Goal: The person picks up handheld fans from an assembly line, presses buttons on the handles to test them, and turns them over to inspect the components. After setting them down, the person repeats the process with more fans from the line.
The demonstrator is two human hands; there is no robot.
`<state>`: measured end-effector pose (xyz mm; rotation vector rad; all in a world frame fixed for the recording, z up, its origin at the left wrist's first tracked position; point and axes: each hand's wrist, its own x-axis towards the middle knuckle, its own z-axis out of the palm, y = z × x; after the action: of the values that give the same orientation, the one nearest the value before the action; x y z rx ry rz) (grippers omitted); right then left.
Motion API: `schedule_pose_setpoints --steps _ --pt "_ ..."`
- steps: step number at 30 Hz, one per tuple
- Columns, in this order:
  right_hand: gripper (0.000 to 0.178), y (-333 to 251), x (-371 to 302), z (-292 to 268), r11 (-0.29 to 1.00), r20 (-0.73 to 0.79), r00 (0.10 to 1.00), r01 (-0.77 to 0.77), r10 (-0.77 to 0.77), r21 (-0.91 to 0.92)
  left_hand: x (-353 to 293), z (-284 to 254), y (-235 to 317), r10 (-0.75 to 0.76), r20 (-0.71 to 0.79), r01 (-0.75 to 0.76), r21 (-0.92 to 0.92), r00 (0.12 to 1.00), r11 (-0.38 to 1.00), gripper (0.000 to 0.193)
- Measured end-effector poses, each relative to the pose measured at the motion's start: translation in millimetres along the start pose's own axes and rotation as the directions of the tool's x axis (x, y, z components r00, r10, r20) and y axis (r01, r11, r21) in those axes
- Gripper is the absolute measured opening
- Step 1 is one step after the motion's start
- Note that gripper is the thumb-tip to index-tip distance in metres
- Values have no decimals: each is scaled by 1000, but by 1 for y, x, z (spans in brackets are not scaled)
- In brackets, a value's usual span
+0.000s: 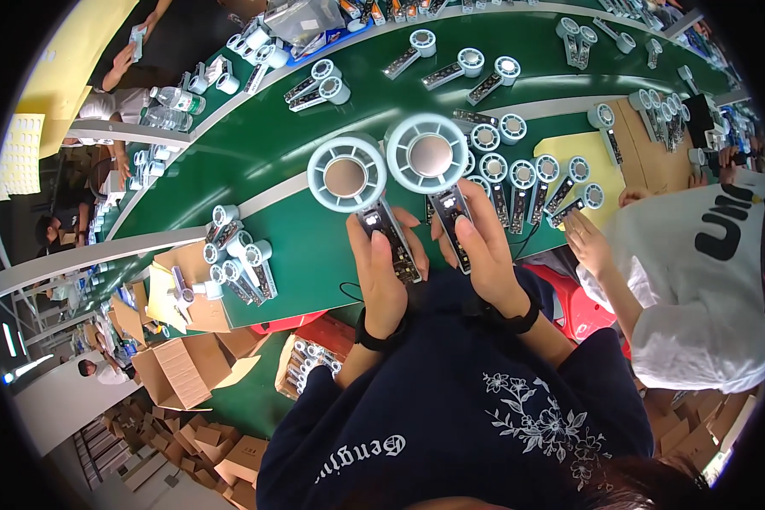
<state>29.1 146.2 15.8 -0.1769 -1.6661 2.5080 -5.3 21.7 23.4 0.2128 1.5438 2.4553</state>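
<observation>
Each of my hands grips a half-assembled handheld fan by its handle. My left hand (382, 276) is closed round one fan (346, 177), thumb on the dark circuit board exposed along its handle. In my right hand (484, 255) is a second fan (430, 155), its thumb also lying on the board. Both fans stand heads up, side by side, with pale blue spoked rings round silver discs. Just right of my right hand, several similar fans (521, 176) lie on the green table (306, 255).
More fans (238, 255) are grouped at the left by cardboard. A green conveyor belt (255, 136) carries others beyond a pale rail. At the right, a co-worker's hand (588, 242) touches a fan on yellow paper (561, 149). An open carton (183, 370) stands lower left.
</observation>
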Motion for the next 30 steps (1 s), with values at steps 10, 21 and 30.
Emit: schedule_pose_setpoints --steps 10,21,30 --pt "41 1 1 -6 1000 -5 1000 10 -10 4 -1 1 -3 -7 -11 7 32 1000 999 39" --pt "41 -3 -4 -9 998 -67 996 60 -61 -22 -4 -1 -5 40 -31 -39 27 999 999 45" --pt "41 -5 -5 -12 985 -63 988 134 -142 -112 -5 3 -6 58 -16 -58 7 998 998 49"
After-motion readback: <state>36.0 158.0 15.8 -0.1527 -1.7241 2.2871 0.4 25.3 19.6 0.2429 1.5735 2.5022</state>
